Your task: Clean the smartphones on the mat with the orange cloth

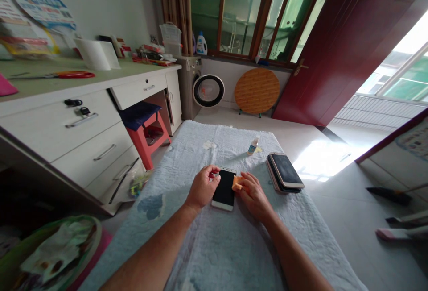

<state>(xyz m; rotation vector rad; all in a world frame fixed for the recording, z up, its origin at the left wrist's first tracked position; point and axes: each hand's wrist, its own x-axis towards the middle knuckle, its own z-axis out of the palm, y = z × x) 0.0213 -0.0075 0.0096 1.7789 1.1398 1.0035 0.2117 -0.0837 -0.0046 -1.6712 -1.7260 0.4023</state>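
A white phone with a dark screen lies flat on the pale blue cloth of the table. My left hand is at the phone's left edge, fingers curled and thumb against its upper left side. My right hand pinches a small orange cloth at the phone's right edge. Beyond and to the right stands a small spray bottle. A stack of phones lies to the right of my right hand.
At the left are a white desk, a red stool with a dark seat and a bin with refuse. A washing machine with its door open and a round wooden board stand at the back.
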